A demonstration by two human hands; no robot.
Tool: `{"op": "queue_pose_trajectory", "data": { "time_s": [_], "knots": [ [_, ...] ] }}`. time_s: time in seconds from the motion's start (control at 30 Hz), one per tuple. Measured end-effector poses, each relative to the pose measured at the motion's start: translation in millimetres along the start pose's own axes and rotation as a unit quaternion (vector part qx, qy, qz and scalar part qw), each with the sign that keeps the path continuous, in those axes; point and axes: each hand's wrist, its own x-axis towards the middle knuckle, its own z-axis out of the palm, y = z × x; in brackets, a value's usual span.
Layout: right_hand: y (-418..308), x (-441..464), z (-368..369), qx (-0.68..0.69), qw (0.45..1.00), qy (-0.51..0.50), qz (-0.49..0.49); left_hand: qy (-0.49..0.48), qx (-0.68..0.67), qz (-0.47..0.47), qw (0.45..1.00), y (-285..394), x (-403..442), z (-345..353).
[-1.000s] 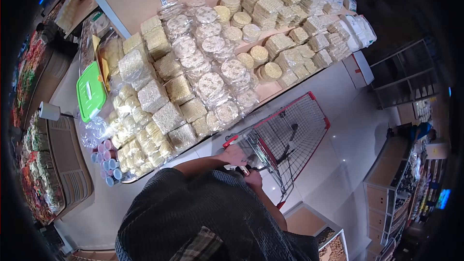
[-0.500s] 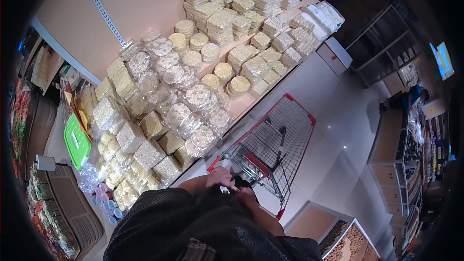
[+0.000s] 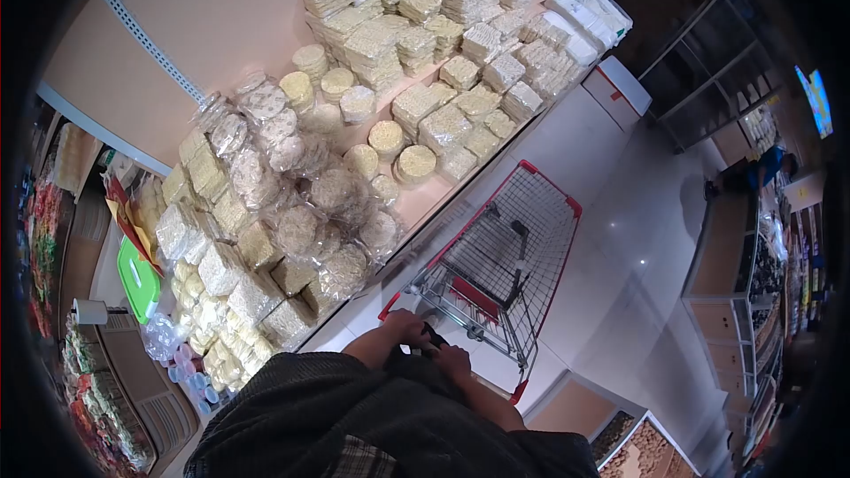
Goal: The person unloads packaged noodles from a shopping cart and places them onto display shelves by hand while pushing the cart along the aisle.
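My left hand (image 3: pixel 405 327) and my right hand (image 3: pixel 452 361) are close together in front of my dark jacket (image 3: pixel 381 416), both with fingers curled. A small dark thing (image 3: pixel 433 335) shows between them; its kind is hard to make out. Just beyond my hands stands a wire shopping cart (image 3: pixel 505 257) with red corners, and no goods are visible in it. My hands are at its near end, between the red ends of its handle (image 3: pixel 388 304); whether they touch the handle is hidden.
Along the left runs a display table (image 3: pixel 425 199) stacked with wrapped dried noodle cakes (image 3: pixel 447 128) and bagged round cakes (image 3: pixel 297 230). A green-lidded box (image 3: pixel 138 279) stands at its near left. A wooden bin (image 3: pixel 567 412) is close on the right. A person (image 3: pixel 753 175) is farther off.
My view has shifted slightly, so the stacks appear farther left. My hands have shifted a little and remain close together; the light bit seen at my right fingers no longer shows.
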Motion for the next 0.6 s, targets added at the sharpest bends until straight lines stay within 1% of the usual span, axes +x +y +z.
{"op": "queue_pose_trajectory", "data": {
  "time_s": [0.03, 0.07, 0.17, 0.2, 0.3, 0.33, 0.43, 0.53, 0.6],
  "knots": [
    [4, 5, -2, 0.008, 1.000, -0.003, -0.002, -0.008, 0.000, 0.000, 1.000, 1, 7, -3],
    [6, 10, -4, 0.020, 1.000, -0.007, -0.004, -0.029, 0.000, -0.023, 0.999, 9, 3, -22],
    [4, 20, -14, 0.024, 1.000, 0.017, -0.002, -0.017, 0.017, -0.011, 1.000, 1, 17, -27],
    [-1, 22, -15, 0.040, 0.999, 0.012, -0.001, -0.041, 0.027, -0.004, 0.999, -2, 25, -32],
    [0, 32, -34, 0.064, 0.998, 0.007, -0.004, -0.007, 0.057, 0.006, 0.998, 0, 29, -50],
    [0, 33, -41, 0.064, 0.998, -0.010, -0.015, -0.007, 0.081, 0.002, 0.997, -5, 36, -47],
    [-1, 38, -46, 0.089, 0.996, -0.007, 0.004, -0.024, 0.090, -0.009, 0.996, -3, 40, -56],
    [12, 47, -29, 0.076, 0.997, -0.009, 0.007, -0.030, 0.071, -0.028, 0.997, 4, 38, -62],
    [13, 55, -23, 0.069, 0.997, -0.016, -0.001, -0.033, 0.078, -0.020, 0.996, 2, 40, -70]
  ]
}}
